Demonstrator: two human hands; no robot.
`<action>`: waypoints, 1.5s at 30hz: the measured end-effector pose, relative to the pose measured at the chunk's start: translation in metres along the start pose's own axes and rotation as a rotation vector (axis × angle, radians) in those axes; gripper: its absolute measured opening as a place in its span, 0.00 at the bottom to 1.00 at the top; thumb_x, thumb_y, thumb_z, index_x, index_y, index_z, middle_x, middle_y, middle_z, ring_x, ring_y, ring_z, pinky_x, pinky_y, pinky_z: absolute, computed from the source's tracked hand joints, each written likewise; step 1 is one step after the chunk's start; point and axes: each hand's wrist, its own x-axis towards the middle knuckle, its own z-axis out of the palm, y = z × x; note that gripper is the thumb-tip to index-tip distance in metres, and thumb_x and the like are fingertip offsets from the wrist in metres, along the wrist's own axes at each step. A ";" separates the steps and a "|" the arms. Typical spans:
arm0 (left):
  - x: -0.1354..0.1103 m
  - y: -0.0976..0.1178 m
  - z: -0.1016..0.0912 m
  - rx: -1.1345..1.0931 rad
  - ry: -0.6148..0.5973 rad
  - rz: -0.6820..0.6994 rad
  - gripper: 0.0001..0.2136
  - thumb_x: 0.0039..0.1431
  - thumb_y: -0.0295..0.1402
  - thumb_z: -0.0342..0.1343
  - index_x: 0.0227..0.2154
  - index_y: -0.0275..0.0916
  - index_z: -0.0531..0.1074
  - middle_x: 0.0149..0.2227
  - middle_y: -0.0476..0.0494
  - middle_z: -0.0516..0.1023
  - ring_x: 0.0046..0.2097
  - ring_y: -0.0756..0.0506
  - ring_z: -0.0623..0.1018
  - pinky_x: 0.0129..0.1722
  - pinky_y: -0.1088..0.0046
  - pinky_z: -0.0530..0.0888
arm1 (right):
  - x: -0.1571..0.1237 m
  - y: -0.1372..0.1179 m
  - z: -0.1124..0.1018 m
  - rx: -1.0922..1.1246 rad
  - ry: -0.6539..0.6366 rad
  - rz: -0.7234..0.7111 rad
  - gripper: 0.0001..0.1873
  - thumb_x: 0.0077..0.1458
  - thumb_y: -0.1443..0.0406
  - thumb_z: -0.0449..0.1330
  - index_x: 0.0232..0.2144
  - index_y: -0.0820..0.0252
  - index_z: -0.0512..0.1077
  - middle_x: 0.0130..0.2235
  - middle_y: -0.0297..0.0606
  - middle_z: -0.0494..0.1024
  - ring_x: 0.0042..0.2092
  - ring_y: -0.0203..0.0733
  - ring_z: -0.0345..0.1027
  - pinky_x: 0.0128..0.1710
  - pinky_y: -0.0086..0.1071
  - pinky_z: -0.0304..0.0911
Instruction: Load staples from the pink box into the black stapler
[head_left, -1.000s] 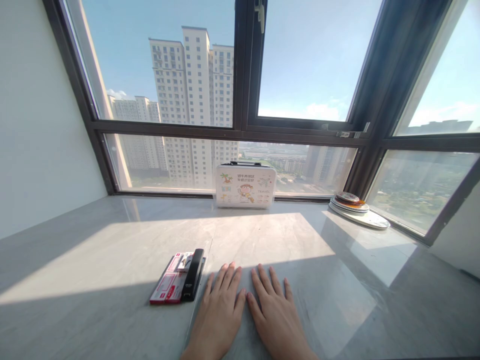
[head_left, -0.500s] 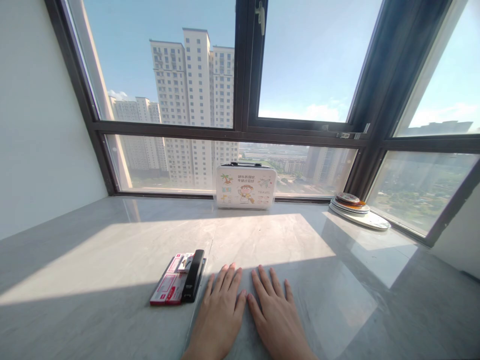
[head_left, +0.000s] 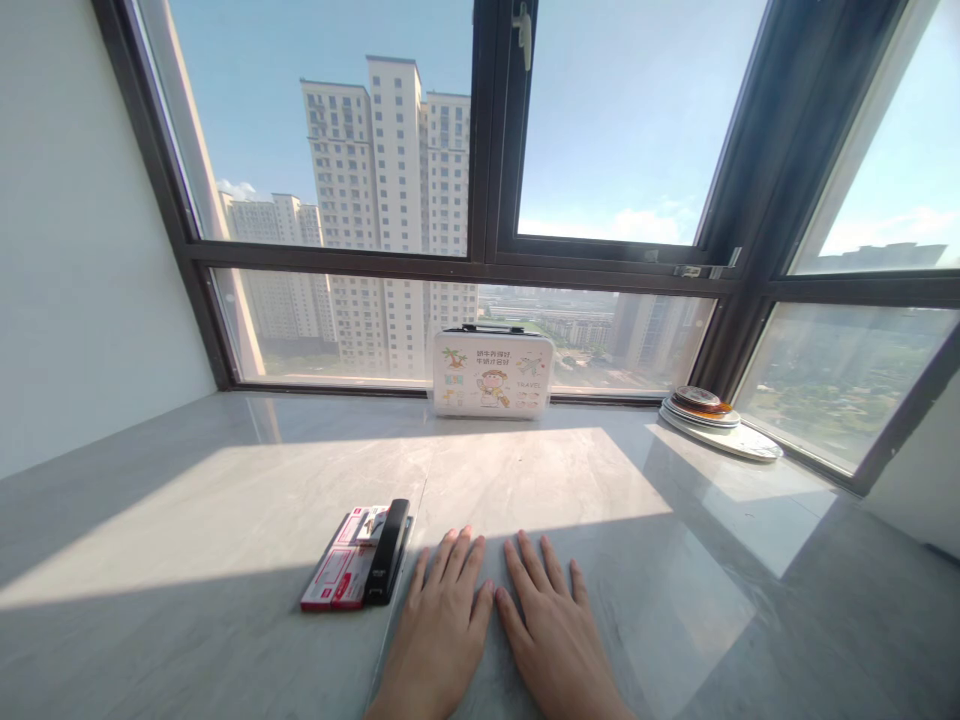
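Palm down on the grey marbled sill (head_left: 517, 470), my left hand (head_left: 441, 625) lies flat with its fingers spread a little and holds nothing. My right hand (head_left: 551, 620) rests beside it in the same way, the two thumb tips almost meeting. Just left of my left hand is a black stapler (head_left: 388, 555), lying lengthwise away from me. It lies along the right side of some flat red and white boxes (head_left: 334, 575). A smaller white box (head_left: 370, 525) sits on their far end, partly hidden by the stapler.
A white carry case (head_left: 493, 375) with cartoon prints and a black handle stands against the window at the back. In the right corner is a stack of round plates or lids (head_left: 701, 410) on a larger pale board (head_left: 754, 445). Dark window frames (head_left: 337, 262) border the sill.
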 end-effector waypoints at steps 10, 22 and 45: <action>0.000 0.000 -0.001 -0.011 0.005 0.007 0.25 0.72 0.42 0.39 0.69 0.50 0.55 0.71 0.50 0.54 0.72 0.40 0.54 0.70 0.48 0.55 | 0.000 -0.001 -0.001 0.019 -0.003 0.004 0.30 0.69 0.49 0.41 0.70 0.41 0.51 0.72 0.28 0.45 0.73 0.55 0.35 0.69 0.62 0.35; 0.000 0.000 -0.003 -0.028 0.005 0.004 0.24 0.72 0.42 0.40 0.69 0.50 0.55 0.71 0.49 0.55 0.72 0.40 0.55 0.70 0.49 0.55 | 0.000 0.000 0.000 0.043 0.012 -0.003 0.30 0.69 0.49 0.42 0.70 0.41 0.52 0.72 0.28 0.46 0.73 0.56 0.35 0.69 0.62 0.36; -0.050 -0.015 0.004 -0.034 -0.050 0.116 0.25 0.67 0.38 0.49 0.66 0.52 0.61 0.67 0.49 0.65 0.68 0.37 0.63 0.70 0.52 0.58 | 0.057 -0.096 -0.010 0.492 0.038 -0.123 0.40 0.59 0.49 0.58 0.68 0.56 0.56 0.62 0.47 0.68 0.62 0.53 0.62 0.59 0.43 0.61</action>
